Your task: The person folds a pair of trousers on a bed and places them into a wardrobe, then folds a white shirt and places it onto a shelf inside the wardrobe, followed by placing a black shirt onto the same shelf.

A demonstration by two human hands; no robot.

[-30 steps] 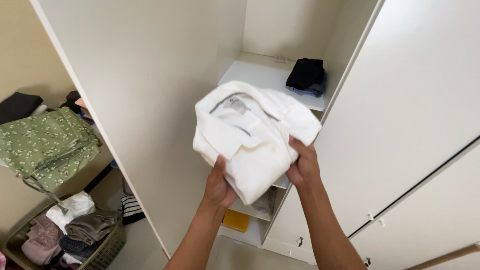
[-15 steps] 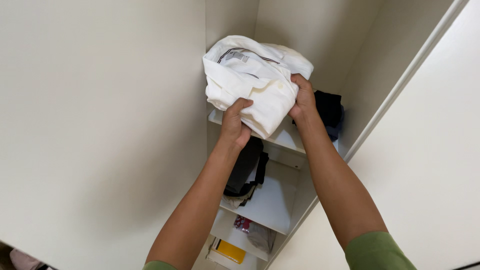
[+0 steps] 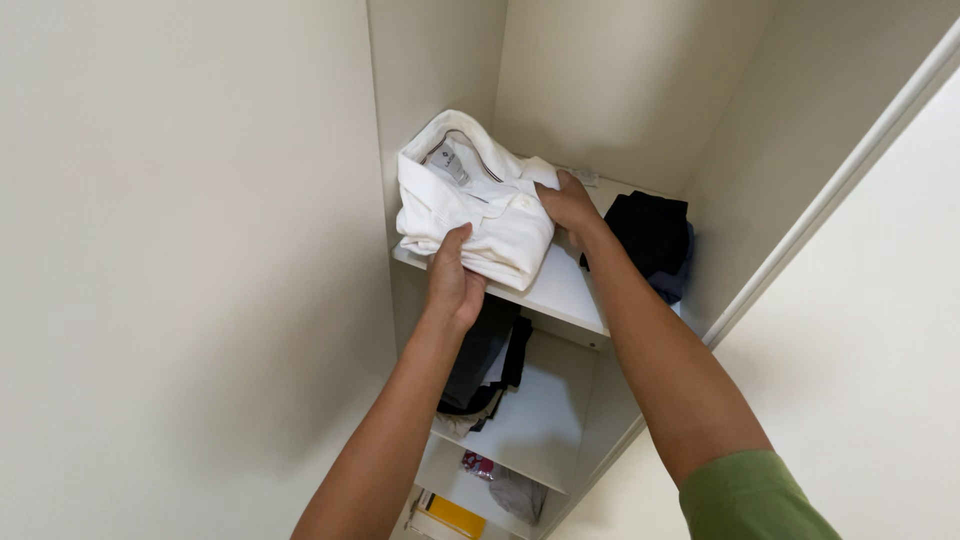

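I see the folded white shirt (image 3: 470,205) resting on the top shelf (image 3: 560,290), at its left end. My left hand (image 3: 455,280) grips its front edge; my right hand (image 3: 570,205) clasps its right side, beside dark clothes (image 3: 650,240).

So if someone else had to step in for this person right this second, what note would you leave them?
Left hand: grips the front edge of the folded white shirt, thumb on top, at the shelf's lip.
Right hand: holds the shirt's right side, over the shelf.
Where things are: the shirt lies mostly on the top shelf of the wardrobe, its front corner hanging over the edge. A dark folded garment sits to its right on the same shelf. More dark clothes lie on the shelf below.
Done: shirt lifted to the shelf.
Left: probably push it fully in, then let go.
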